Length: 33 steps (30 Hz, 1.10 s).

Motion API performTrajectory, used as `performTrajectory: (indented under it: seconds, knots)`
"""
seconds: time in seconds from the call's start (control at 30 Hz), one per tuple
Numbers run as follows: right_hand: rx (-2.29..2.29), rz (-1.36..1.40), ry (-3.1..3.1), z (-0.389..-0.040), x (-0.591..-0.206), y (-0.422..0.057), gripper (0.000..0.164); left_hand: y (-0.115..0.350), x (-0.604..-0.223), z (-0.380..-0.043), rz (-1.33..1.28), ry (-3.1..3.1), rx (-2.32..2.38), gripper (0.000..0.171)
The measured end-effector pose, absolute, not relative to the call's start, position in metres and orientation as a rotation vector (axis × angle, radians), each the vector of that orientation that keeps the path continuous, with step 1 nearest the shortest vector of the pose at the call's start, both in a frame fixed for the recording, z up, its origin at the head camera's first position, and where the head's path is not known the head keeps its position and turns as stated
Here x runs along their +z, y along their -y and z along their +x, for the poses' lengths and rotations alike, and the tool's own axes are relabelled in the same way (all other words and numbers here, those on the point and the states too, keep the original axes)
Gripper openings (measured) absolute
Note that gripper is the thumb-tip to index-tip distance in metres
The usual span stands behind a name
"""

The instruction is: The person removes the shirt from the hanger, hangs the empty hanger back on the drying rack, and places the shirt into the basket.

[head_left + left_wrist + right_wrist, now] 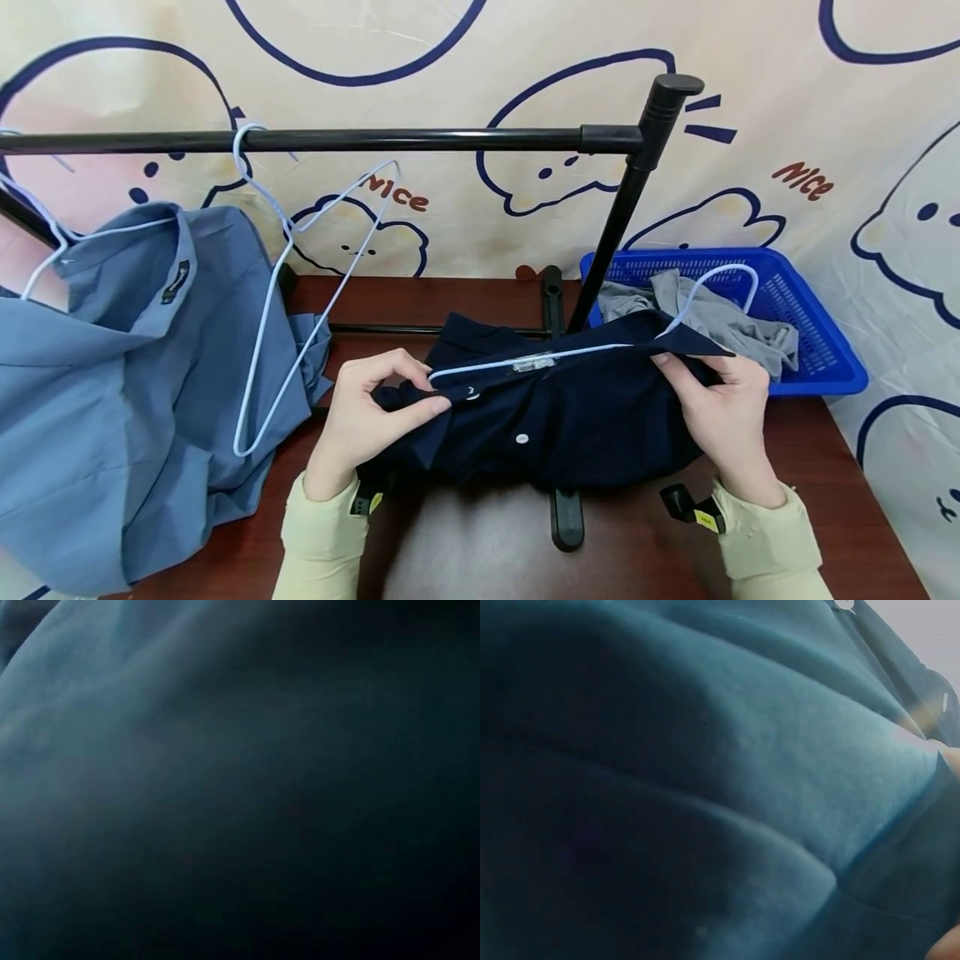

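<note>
In the head view a navy shirt [592,417] with white buttons hangs between both hands above the table. My left hand [371,408] pinches the shirt's edge near the collar, thumb in front and fingers behind. On the other side my right hand [723,400] grips the collar's pointed end. A pale blue hanger [577,354] lies along the neck opening past a whitish label, its hook curving up at the right; the rest of it is hidden by the cloth. Dark, blurred cloth fills the left wrist view; the shirt [802,765] covers most of the right wrist view.
A black clothes rack [450,140] spans the back, its post at the right. A bare hanger [273,275] and a blue shirt [67,400] on another hanger hang at the left. Behind my right hand stands a blue basket [825,358] with grey clothes [701,308]. The table [487,550] is dark reddish brown.
</note>
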State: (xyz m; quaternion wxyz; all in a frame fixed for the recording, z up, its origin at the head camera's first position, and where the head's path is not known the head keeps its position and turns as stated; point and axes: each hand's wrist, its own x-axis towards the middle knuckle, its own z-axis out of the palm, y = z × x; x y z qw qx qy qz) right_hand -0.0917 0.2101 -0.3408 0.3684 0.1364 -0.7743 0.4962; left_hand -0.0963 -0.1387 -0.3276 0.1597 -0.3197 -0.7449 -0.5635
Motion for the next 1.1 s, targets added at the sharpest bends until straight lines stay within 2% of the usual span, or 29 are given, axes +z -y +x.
performTrajectory:
  seconds: [0.33,0.5,0.63,0.73,0.97,1.1]
  knots:
    - [1.343,0.351,1.886,-0.089,-0.333,-0.202,0.010,0.138,-0.341,-0.097,-0.815,2.202,-1.658,0.025]
    - [1.370,0.306,1.887,-0.091,-0.333,-0.197,0.003,0.134,-0.354,-0.102,-0.820,2.295,-1.691,0.021]
    - [1.397,0.238,1.891,-0.090,-0.335,-0.190,0.024,0.125,-0.376,-0.108,-0.890,2.467,-1.709,0.018]
    - [1.416,0.228,1.874,-0.091,-0.336,-0.186,0.027,0.115,-0.399,-0.112,-0.982,2.573,-1.708,0.022]
    - [1.490,0.287,1.808,-0.096,-0.343,-0.177,0.012,0.067,-0.420,-0.108,-1.133,2.649,-1.703,0.024]
    - [1.515,0.338,1.794,-0.099,-0.346,-0.172,0.011,0.041,-0.445,-0.108,-1.216,2.638,-1.743,0.024]
